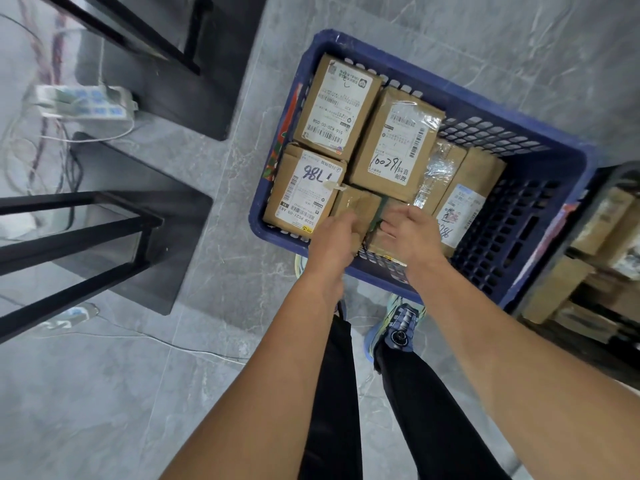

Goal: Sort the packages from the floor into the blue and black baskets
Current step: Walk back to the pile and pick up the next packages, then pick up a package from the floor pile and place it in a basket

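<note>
Left hand [334, 233] grips the near left edge of a small brown cardboard box [356, 206], fingers curled over it. Right hand [412, 230] stands released at the box's right side, fingers relaxed and palm turned toward the box. Whether the palm touches the box cannot be told. The paired hands bracket the box, probably so that it drops squarely into the one narrow gap at the near side of the blue perforated plastic basket [512, 237].

The box sits low in that basket, just beside the brown carton with the handwritten "786" label [304, 192] on its left. On its far side is the large brown carton with the white shipping label [394, 143]. The cartons lie label-up and edge to edge, an arrangement that saves room and keeps the codes readable. A further labelled brown carton [460, 209] lies to the right, leaving the far right part of the basket floor bare.

The black basket [620, 171] stands at the right, touching or just beside the blue one, and already holds cartons. The step in hand appears to be seating this package. A white power strip [86, 102] lies on the grey tiled floor [138, 393], far left.
</note>
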Available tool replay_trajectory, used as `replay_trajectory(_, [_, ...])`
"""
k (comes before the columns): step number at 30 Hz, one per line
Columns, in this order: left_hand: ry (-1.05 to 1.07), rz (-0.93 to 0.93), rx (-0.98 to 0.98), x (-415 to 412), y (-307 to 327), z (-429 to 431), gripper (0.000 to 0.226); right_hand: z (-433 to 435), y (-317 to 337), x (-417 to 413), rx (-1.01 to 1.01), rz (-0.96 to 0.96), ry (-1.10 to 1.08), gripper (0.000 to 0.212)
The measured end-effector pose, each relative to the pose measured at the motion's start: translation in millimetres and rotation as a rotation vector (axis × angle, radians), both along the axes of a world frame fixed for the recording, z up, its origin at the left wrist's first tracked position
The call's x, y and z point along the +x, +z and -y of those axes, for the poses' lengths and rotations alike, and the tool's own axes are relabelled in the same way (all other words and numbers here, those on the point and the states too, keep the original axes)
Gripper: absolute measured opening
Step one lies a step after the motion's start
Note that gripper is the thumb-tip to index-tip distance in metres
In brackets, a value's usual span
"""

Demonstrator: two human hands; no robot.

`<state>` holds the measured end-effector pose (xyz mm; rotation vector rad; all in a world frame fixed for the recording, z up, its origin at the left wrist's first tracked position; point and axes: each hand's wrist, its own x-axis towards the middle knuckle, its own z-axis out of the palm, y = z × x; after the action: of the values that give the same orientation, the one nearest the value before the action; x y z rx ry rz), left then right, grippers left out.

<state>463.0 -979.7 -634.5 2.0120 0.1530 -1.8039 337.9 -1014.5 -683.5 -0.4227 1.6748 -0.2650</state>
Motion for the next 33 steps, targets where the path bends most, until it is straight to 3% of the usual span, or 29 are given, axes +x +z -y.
replay_trajectory(5, [-0.043, 0.051, -0.146, -4.3, 76.6, 19.9, 0.010, 14.6, 89.2, -25.7, -0.176, 0.065, -0.023, 0.019])
replay_trajectory(9, [-0.118, 0.075, -0.271, -16.9, 167.5, 45.3, 0.023, 28.2, 177.9, -52.4, -0.305, 0.123, -0.027, 0.015])
replay_trajectory(13, [-0.195, 0.062, -0.434, -37.8, 271.5, 65.3, 0.038, 40.2, 269.4, -88.6, -0.454, 0.129, 0.002, 0.038])
replay_trajectory(15, [-0.245, 0.066, -0.504, -50.5, 317.7, 73.8, 0.057, 44.0, 315.6, -108.9, -0.502, 0.139, -0.033, 0.049])
replay_trajectory(18, [-0.303, 0.070, -0.604, -72.3, 378.6, 85.7, 0.054, 45.7, 380.1, -135.7, -0.610, 0.121, -0.112, 0.069])
replay_trajectory(26, [-0.540, -0.069, -0.812, -142.8, 495.1, 99.3, 0.053, 17.1, 509.6, -188.6, -0.831, 0.028, -0.348, 0.060])
replay_trajectory(30, [-0.696, -0.184, -0.887, -166.7, 544.1, 96.6, 0.035, -16.7, 561.0, -203.8, -0.906, -0.049, -0.502, 0.050])
replay_trajectory(33, [-0.821, -0.256, -0.941, -179.0, 574.4, 87.7, 0.042, -49.2, 595.9, -206.2, -0.951, -0.116, -0.623, 0.050])
